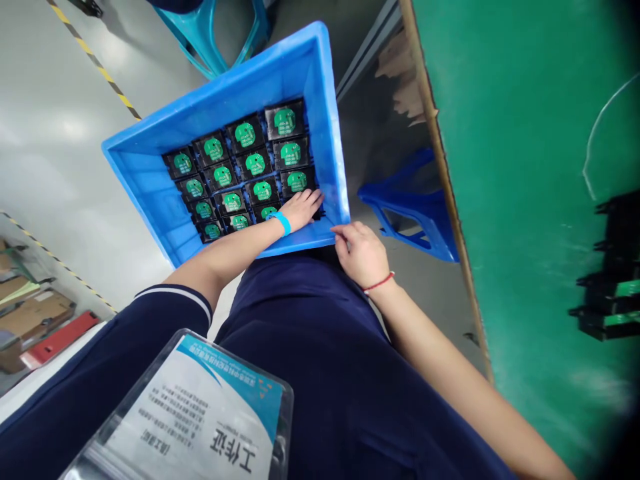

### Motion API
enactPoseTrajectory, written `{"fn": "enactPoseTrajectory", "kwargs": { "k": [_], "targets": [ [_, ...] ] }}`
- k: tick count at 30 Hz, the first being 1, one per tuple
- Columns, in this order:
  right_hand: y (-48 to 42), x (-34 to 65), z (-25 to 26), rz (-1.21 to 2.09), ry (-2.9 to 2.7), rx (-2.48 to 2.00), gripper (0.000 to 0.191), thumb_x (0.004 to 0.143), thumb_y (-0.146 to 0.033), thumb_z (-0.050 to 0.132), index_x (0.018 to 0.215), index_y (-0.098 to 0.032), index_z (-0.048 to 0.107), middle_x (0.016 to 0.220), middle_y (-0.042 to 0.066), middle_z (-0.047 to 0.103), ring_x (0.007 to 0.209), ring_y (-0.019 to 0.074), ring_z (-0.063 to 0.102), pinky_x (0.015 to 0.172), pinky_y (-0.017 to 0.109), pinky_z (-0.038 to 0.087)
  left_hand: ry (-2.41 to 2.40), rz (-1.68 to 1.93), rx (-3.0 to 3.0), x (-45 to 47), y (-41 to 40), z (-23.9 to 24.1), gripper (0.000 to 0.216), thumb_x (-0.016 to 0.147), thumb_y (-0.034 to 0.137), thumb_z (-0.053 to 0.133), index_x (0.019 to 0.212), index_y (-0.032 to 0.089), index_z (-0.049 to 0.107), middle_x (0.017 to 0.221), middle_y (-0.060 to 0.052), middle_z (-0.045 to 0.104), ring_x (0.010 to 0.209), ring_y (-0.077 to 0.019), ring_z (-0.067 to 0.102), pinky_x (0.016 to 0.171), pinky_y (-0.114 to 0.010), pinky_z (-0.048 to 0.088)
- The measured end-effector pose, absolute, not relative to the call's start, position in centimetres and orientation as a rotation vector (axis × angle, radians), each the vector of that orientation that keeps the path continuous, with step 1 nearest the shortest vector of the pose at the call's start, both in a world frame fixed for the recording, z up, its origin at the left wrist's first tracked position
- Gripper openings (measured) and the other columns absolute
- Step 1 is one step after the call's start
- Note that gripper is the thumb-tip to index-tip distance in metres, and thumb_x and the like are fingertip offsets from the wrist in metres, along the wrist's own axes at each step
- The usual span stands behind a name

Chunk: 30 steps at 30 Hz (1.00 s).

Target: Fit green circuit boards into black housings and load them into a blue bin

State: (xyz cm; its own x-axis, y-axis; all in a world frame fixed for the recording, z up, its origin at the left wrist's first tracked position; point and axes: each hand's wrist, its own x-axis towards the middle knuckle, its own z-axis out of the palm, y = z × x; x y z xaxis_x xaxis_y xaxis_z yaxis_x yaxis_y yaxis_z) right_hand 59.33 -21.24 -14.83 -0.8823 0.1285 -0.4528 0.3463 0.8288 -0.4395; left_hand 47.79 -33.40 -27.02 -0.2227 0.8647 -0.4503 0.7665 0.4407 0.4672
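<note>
A blue plastic bin (pixel 220 87) sits tilted across the front of my lap. Inside it, black housings with green circuit boards (pixel 245 135) lie in rows. My left hand (pixel 301 208), with a blue wristband, reaches into the bin's near right corner. Its fingers are stretched and slightly spread over a black housing (pixel 318 215) there, mostly hidden beneath the palm. At the bin's near right rim, my right hand (pixel 364 253) has its fingers bent, thumb and forefinger at the edge. A red cord circles that wrist.
To the right runs a green-topped table (pixel 515 167) with a wooden edge; black parts (pixel 615 287) lie on it. A blue stool (pixel 415 207) stands under the table, and a turquoise stool (pixel 213 40) beyond the bin. Cardboard boxes (pixel 35 313) are at far left. A badge (pixel 200 407) hangs before me.
</note>
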Motion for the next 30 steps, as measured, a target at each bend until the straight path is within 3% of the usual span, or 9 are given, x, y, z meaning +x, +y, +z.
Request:
{"fn": "enactPoseTrajectory", "kwargs": {
  "k": [9,14,19,27,30],
  "targets": [
    [-21.3,59.2,-15.3,-0.658,2.630,0.331,0.032,0.089,-0.021,0.037,0.102,-0.013,0.065,0.094,0.012,0.062,0.090,0.0230,0.055,0.085,0.033,0.043,2.077,0.058,1.450,48.2,-33.1,-28.2,0.063,0.088,0.027,0.049,0.143,0.004,0.030,0.143,-0.017,0.037,0.121,-0.0292,0.039,0.103,-0.037,0.031],
    [-21.4,58.9,-16.0,-0.613,2.670,0.345,0.030,0.086,-0.020,0.041,0.099,-0.012,0.067,0.089,0.012,0.062,0.083,0.0223,0.056,0.078,0.032,0.045,2.107,-0.013,1.508,48.3,-33.0,-28.5,0.061,0.089,0.030,0.045,0.143,0.004,0.031,0.144,-0.016,0.036,0.125,-0.0306,0.036,0.108,-0.040,0.025],
    [-21.3,58.5,-16.0,-0.606,2.659,0.348,0.031,0.086,-0.021,0.040,0.100,-0.012,0.067,0.088,0.011,0.062,0.080,0.0214,0.056,0.076,0.031,0.043,2.080,0.035,1.458,47.6,-34.1,-27.8,0.071,0.087,0.037,0.050,0.147,0.011,0.022,0.153,-0.012,0.022,0.129,-0.0349,0.032,0.109,-0.047,0.022],
    [-22.9,57.7,-14.0,-0.440,2.599,0.287,0.036,0.090,-0.022,0.035,0.110,-0.011,0.063,0.097,0.015,0.063,0.089,0.0258,0.055,0.079,0.037,0.040,2.316,0.244,1.178,43.3,-37.0,-26.8,0.092,0.081,0.047,0.055,0.148,0.004,0.009,0.155,-0.019,0.004,0.142,-0.0343,-0.002,0.114,-0.052,0.000],
    [-24.1,55.6,-14.1,-0.480,2.516,0.222,0.037,0.090,-0.017,0.034,0.118,-0.009,0.057,0.108,0.016,0.061,0.097,0.0236,0.055,0.085,0.033,0.041,2.300,0.240,1.180,41.4,-37.2,-27.0,0.103,0.076,0.054,0.059,0.148,0.001,0.007,0.154,-0.021,0.001,0.141,-0.0354,-0.009,0.112,-0.055,-0.005]
  ]
}}
